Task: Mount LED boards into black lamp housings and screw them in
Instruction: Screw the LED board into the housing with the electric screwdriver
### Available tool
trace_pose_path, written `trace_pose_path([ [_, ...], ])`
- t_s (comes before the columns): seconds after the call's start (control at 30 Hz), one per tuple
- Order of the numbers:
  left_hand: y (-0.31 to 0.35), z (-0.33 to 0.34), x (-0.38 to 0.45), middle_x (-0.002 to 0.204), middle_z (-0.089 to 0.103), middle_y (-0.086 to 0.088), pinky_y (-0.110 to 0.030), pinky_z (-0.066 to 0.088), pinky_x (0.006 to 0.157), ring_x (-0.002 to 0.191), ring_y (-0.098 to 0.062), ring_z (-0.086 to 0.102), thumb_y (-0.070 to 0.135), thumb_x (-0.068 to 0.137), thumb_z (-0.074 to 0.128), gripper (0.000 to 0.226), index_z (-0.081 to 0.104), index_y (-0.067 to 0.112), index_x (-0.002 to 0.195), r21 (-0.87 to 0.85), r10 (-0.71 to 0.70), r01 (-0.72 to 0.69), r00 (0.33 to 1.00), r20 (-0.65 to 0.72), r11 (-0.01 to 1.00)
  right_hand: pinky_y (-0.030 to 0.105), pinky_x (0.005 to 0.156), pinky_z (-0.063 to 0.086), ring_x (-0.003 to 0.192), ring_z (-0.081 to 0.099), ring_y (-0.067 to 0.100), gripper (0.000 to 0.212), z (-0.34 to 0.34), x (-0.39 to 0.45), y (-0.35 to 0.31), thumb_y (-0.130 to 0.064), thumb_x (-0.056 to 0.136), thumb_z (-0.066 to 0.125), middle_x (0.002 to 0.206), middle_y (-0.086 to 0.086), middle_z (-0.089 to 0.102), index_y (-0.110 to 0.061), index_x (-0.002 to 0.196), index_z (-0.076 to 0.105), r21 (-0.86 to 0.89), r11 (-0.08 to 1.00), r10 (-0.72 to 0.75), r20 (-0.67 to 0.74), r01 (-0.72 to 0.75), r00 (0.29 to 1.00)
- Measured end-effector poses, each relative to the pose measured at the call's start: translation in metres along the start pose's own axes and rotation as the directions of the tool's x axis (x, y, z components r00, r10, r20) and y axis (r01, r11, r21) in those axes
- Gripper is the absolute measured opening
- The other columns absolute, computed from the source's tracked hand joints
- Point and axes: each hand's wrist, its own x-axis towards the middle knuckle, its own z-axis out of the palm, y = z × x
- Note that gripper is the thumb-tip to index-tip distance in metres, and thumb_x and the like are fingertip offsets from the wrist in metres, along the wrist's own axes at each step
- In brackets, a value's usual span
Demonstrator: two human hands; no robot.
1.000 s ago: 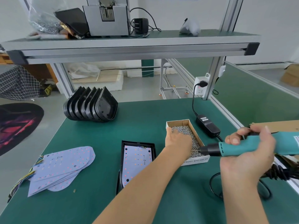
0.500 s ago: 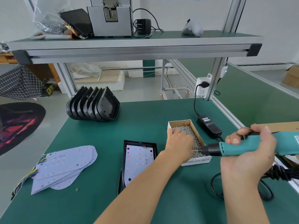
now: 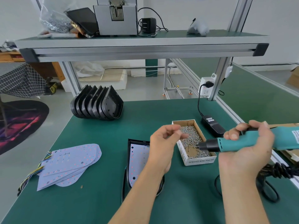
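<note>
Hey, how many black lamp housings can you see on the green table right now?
About 7: roughly six stand nested on edge in the housing stack at the table's far left, exact number hard to tell; one housing lies flat, holding an LED board, partly behind the left hand.

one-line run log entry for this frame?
step: fetch screw | left hand: lifted over screw box, contents unclear | right hand: grips electric screwdriver | LED board: in housing
</note>
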Motion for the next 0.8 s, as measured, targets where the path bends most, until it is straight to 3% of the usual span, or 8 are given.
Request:
trace_pose_path([
  [0.17, 0.005, -0.034, -0.037, 0.082, 0.072, -0.001, -0.029, 0.041, 0.079, 0.083, -0.018, 0.066, 0.000, 0.102, 0.060, 0.014, 0.070, 0.007, 0.108, -0.183, -0.035, 0.030, 0.999, -0.023, 0.983, 0.025, 0.057, 0.039, 0.054, 0.042, 0.015, 0.018, -0.004, -0.004, 0.022, -0.030, 0.100, 0.055, 0.075, -0.001, 0.054, -0.019, 0.086, 0.058, 0.050, 0.997, 0.046, 0.116, -0.052, 0.992],
  [0.43, 0.013, -0.057, -0.063, 0.084, 0.057, -0.006, -0.028, 0.049, 0.073, 0.071, -0.016, 0.056, 0.003, 0.106, 0.048, 0.014, 0.063, 0.002, 0.105, -0.336, -0.160, 0.145, 0.987, -0.017, 0.931, 0.025, 0.054, 0.040, 0.052, 0.043, 0.016, 0.024, 0.014, -0.028, 0.049, -0.027, 0.101, 0.055, 0.072, 0.000, 0.054, -0.021, 0.079, 0.062, 0.063, 0.984, 0.150, 0.203, -0.166, 0.968],
  [0.8, 0.012, -0.058, -0.068, 0.076, 0.060, -0.005, -0.022, 0.053, 0.058, 0.060, -0.014, 0.056, 0.020, 0.088, 0.067, 0.015, 0.070, 0.005, 0.085, -0.417, -0.224, 0.159, 0.968, -0.112, 0.895, 0.027, 0.056, 0.038, 0.053, 0.042, 0.017, 0.022, 0.018, -0.036, 0.058, -0.028, 0.102, 0.056, 0.072, 0.001, 0.055, -0.018, 0.082, 0.060, 0.028, 0.982, 0.177, 0.196, -0.186, 0.964],
])
